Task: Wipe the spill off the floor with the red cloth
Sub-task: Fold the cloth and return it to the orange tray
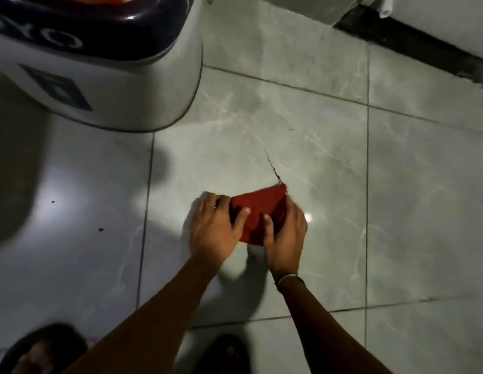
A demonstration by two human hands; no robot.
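- Head view, looking down: I have both hands low over the grey tiled floor (329, 109), and the red cloth (257, 211) sits between them, folded into a compact pad.
- My left hand (212, 228) is closed on the cloth's left edge, thumb lying on top of the fabric and the other fingers curled past the edge; the picture does not show how far they wrap under.
- My right hand (286, 233) grips the near right part of the cloth, thumb pressed on top and the palm cupping the side.
- The cloth's far right corner pokes out beyond both hands, with a loose thread (272, 166) trailing from it across the tile.
- I cannot tell whether the cloth is pressed to the floor or held just above it; its lower edge looks close to the tile, but the hands' shadow hides the contact.
- I read the step as preparing or folding the cloth rather than wiping, since both hands hold it by the edges instead of pressing flat on top.
- I cannot pick out the spill for certain. The tile is glossy with glare; two dark specks (101, 229) lie well to the left.
- Next move, as I judge it: find the wet patch, flatten one palm on the pad, and push it through with even pressure.
- The white and navy appliance (143, 85) stands at upper left, well apart from the hands.
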